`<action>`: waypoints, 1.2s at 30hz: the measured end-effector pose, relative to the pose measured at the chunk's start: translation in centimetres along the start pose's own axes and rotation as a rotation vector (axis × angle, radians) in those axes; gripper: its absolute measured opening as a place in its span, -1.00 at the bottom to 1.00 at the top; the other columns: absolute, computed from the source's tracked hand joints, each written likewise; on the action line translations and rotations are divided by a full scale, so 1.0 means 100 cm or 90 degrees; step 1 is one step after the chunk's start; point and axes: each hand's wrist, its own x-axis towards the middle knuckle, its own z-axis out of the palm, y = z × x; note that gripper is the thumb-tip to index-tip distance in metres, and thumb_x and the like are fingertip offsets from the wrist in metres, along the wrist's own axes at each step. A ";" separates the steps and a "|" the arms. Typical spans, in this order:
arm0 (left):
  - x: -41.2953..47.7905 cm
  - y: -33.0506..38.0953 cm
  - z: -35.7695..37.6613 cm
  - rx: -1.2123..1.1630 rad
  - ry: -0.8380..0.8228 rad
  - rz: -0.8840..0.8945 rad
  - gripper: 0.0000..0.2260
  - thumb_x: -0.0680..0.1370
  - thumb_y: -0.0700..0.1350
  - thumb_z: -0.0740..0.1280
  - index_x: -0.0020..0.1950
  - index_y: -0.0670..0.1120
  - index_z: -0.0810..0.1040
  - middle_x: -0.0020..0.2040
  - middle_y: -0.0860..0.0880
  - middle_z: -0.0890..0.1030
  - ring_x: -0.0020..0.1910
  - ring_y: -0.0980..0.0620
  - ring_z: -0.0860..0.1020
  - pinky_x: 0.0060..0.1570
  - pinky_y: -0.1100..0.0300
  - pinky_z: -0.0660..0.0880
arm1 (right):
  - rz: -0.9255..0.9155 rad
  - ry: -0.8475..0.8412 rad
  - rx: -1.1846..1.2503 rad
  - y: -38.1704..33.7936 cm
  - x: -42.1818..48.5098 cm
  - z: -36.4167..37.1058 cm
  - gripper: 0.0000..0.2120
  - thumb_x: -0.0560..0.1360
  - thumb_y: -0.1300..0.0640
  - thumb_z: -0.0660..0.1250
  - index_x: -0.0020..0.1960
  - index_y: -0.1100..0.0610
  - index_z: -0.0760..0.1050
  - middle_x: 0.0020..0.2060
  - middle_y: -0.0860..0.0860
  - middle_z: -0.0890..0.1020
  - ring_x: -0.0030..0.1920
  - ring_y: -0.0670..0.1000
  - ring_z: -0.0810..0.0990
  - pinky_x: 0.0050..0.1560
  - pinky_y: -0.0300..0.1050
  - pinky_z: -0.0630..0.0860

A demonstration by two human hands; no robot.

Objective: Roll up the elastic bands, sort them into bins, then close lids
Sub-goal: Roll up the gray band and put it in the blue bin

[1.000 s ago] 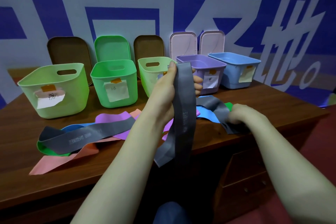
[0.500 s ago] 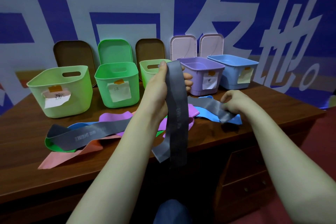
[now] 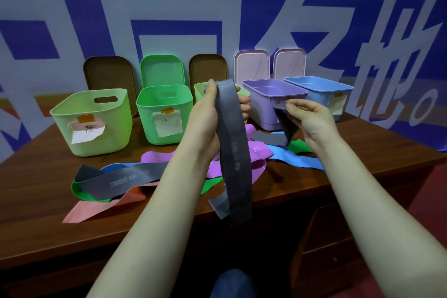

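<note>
Long grey flat elastic band [image 3: 235, 164] hangs unrolled past the front edge of the brown wooden table [image 3: 43, 181]. Left hand [image 3: 208, 121] grips its top, fingers curled round it. Right hand [image 3: 312, 118] pinches the end of a grey strip [image 3: 285, 128] raised off the tabletop; same band or not, can't tell. Loose coloured bands [image 3: 125, 176] lie tangled on the table. Behind them: five open plastic bins [image 3: 116, 138], lids [image 3: 108, 75] leaning on the wall.

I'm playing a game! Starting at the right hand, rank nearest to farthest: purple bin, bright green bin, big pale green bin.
1. Purple bin, right beside the right hand.
2. Bright green bin, left of middle.
3. Big pale green bin, far left.
</note>
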 end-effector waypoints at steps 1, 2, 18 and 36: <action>0.000 0.001 -0.001 0.004 0.000 0.005 -0.52 0.63 0.14 0.07 -0.10 -0.20 0.57 -0.28 -0.12 0.64 -0.35 0.01 0.58 -0.21 0.18 0.55 | -0.017 -0.008 -0.014 -0.001 0.000 0.002 -0.89 0.45 0.37 0.37 -0.06 0.24 0.60 -0.20 0.05 0.63 -0.17 -0.03 0.59 -0.03 -0.22 0.56; -0.001 0.002 -0.001 0.008 0.000 0.008 -0.52 0.63 0.14 0.07 -0.11 -0.20 0.57 -0.28 -0.12 0.64 -0.35 0.01 0.58 -0.20 0.17 0.54 | -0.031 -0.017 -0.040 -0.003 0.000 0.004 -0.84 0.44 0.38 0.38 0.01 0.27 0.60 -0.18 0.05 0.63 -0.16 -0.03 0.59 -0.07 -0.24 0.55; -0.006 0.045 -0.012 -0.007 0.061 0.098 -0.53 0.64 0.14 0.03 -0.04 -0.20 0.53 -0.30 -0.09 0.63 -0.37 0.04 0.58 -0.30 0.22 0.55 | -0.438 0.092 -0.159 -0.060 -0.003 0.062 -0.84 0.51 0.22 0.35 0.07 0.21 0.61 -0.05 -0.07 0.51 0.04 -0.01 0.59 0.04 -0.42 0.47; -0.033 0.105 -0.016 0.233 0.238 0.269 -0.61 0.64 0.15 0.03 -0.13 0.00 0.54 -0.46 0.13 0.63 -0.46 0.25 0.59 -0.42 0.36 0.50 | -0.487 -0.378 -0.090 -0.128 -0.083 0.122 -0.85 0.49 0.25 0.37 -0.07 0.01 0.58 -0.15 -0.10 0.64 -0.08 -0.15 0.62 0.01 -0.26 0.56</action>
